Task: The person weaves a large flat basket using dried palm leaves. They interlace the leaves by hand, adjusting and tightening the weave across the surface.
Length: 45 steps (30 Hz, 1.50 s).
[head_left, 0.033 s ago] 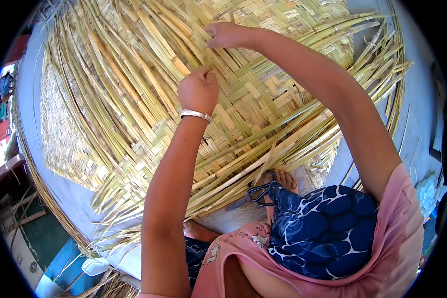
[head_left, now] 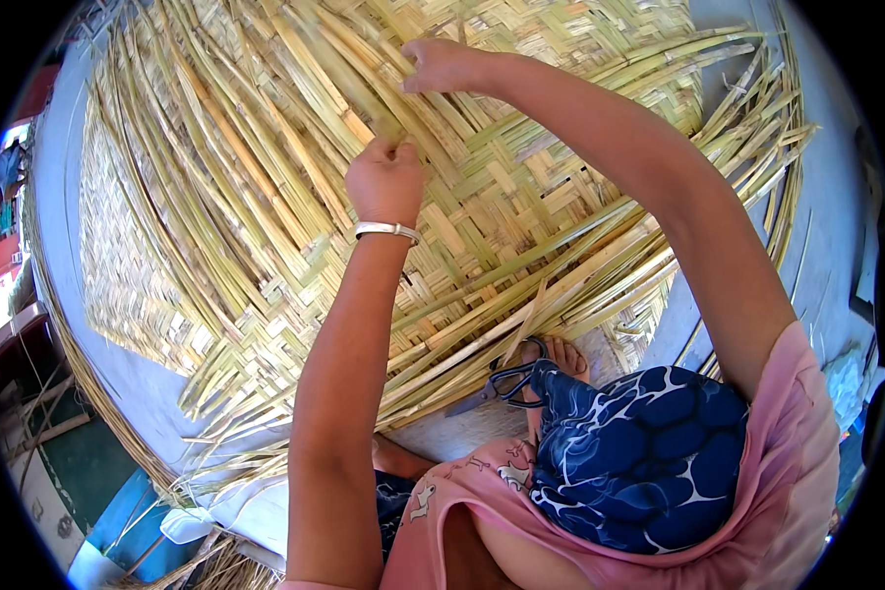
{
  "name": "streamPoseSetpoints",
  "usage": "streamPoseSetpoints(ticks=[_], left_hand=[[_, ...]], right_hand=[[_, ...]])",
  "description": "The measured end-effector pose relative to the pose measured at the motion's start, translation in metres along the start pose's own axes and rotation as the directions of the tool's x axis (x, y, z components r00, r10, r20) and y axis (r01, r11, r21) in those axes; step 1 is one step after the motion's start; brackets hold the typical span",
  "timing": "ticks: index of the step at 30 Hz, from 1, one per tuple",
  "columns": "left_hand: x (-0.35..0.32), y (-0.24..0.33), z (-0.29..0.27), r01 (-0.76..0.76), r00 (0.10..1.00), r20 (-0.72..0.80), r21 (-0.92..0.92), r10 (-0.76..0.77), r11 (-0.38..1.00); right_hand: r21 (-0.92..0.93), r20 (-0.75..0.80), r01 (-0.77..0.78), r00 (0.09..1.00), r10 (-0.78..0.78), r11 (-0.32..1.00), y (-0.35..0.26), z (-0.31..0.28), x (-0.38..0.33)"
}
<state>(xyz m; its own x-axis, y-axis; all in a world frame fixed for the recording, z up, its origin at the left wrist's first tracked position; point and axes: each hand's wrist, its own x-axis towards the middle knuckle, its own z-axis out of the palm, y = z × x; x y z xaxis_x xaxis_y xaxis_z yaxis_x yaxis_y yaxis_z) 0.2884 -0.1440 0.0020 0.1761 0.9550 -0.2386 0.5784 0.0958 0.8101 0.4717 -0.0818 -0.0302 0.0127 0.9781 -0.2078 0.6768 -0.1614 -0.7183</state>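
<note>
- I have a blue-grey floor (head_left: 821, 211) around me.
- A big woven mat (head_left: 128, 265) lies flat across the floor's middle.
- Loose strips (head_left: 789, 187) reach past the mat onto the floor, toward its right edge.
- A bundle of long thin strips (head_left: 108, 418) runs along the floor's left edge.
- Scissors (head_left: 474, 399) lie near my side of the floor, close to my foot (head_left: 568, 356).

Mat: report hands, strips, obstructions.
Left hand curled, right hand bent; grips unclear. Mat woven, long strips lying across it. Scissors near foot, apart from both hands.
</note>
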Motion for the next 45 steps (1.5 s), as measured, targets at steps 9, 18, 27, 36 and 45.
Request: streamPoseSetpoints(ticks=[9,18,27,36,45], left_hand=[[0.023,-0.015,0.008,0.080,0.997,-0.004,0.016,-0.080,0.997],[0.050,-0.017,0.021,-0.029,0.987,0.158,0.272,-0.015,0.962],[0.042,-0.008,0.016,-0.144,0.981,0.171,0.330,0.091,0.933],[0.064,-0.041,0.028,-0.006,0.983,0.180,0.174,-0.026,0.985],[0.050,-0.023,0.027,-0.014,0.984,0.179,0.189,-0.020,0.982]], right_hand=[[0.332,0.281,-0.157,0.958,0.061,0.930,0.006,-0.003,0.000],[0.510,0.323,-0.230,0.944,0.063,0.829,0.004,-0.009,-0.029],[0.472,0.450,-0.367,0.882,0.139,0.802,0.006,-0.011,-0.028],[0.606,0.370,-0.228,0.929,-0.016,0.762,0.019,-0.001,-0.034],[0.753,0.344,-0.213,0.934,-0.095,0.623,0.027,0.005,-0.035]])
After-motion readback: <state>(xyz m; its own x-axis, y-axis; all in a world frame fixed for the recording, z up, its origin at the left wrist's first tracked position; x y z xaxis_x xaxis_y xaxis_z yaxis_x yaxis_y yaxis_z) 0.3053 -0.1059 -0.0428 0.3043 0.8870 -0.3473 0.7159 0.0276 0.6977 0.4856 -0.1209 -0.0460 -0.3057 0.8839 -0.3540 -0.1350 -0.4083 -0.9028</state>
